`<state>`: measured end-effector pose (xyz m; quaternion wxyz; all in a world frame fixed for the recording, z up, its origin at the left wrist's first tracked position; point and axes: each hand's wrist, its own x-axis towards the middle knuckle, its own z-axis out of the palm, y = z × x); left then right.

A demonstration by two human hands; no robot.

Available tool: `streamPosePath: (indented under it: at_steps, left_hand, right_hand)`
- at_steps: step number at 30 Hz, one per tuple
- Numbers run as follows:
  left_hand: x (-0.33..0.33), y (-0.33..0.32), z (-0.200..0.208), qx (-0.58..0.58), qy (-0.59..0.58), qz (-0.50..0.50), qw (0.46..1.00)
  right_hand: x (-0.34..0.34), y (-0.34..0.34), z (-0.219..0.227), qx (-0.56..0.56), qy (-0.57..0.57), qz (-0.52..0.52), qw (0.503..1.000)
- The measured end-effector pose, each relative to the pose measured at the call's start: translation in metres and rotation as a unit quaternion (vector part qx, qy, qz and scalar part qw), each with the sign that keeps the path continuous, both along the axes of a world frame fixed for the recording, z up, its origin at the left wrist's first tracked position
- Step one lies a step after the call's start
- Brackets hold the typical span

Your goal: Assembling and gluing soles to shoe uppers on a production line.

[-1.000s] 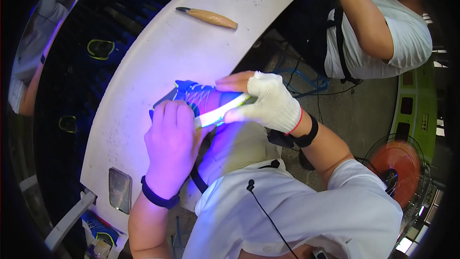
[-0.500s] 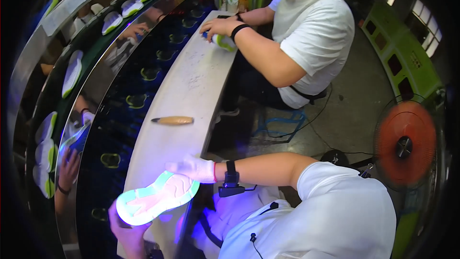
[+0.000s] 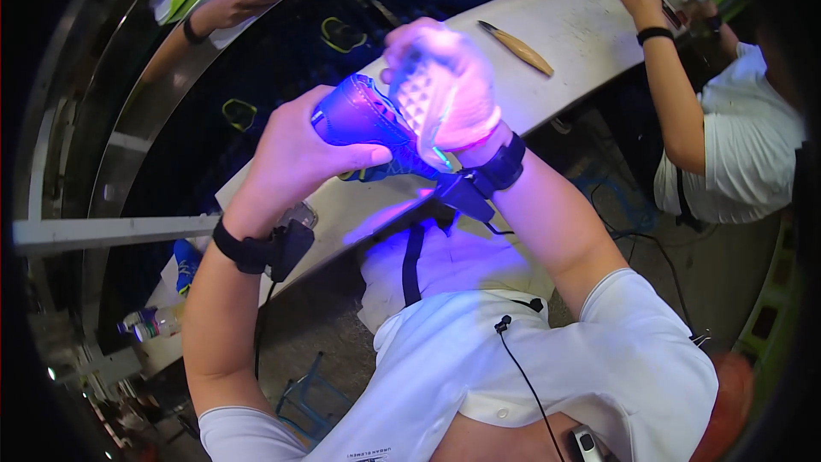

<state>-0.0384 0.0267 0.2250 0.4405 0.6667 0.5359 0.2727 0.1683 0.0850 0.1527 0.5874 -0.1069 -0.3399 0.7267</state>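
A blue shoe (image 3: 351, 120) is held up over the near part of the white bench, under violet light. My bare left hand (image 3: 299, 141) is closed round its heel end, the thumb lying along the side. My right hand (image 3: 449, 90), in a white glove, is over the shoe's other end. Its fingers are smeared by motion, so their grip is unclear. A pale surface with raised bumps shows under this hand; I cannot tell whether it is glove or shoe. The shoe's toe end is mostly hidden.
A wooden-handled tool (image 3: 517, 47) with a dark tip lies on the white bench (image 3: 581, 21). Dark shoes with yellow-green rims (image 3: 342, 34) line the belt behind. A metal bar (image 3: 111, 231) juts in at left, near another blue shoe (image 3: 186, 265). A co-worker (image 3: 727, 137) sits at right.
The shoe was held with its pale sole up; now its blue upper shows. Both hands have shifted with it, the right onto its far end. The view has swung round.
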Motion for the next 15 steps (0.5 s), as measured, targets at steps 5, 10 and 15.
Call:
streamPosePath:
  at_steps: [5, 10, 15]
  left_hand:
    - [-0.001, -0.022, -0.011, 0.022, -0.037, 0.081, 0.996]
    - [0.013, -0.021, -0.012, 0.105, 0.084, 0.072, 0.988]
    - [0.045, 0.004, 0.011, 0.203, 0.198, -0.041, 0.958]
  right_hand:
    - [-0.021, 0.006, 0.011, -0.038, -0.025, 0.086, 0.995]
    - [-0.011, -0.002, 0.036, 0.191, -0.288, 0.068, 0.936]
    - [0.031, -0.004, 0.041, 0.251, -0.324, -0.002, 0.912]
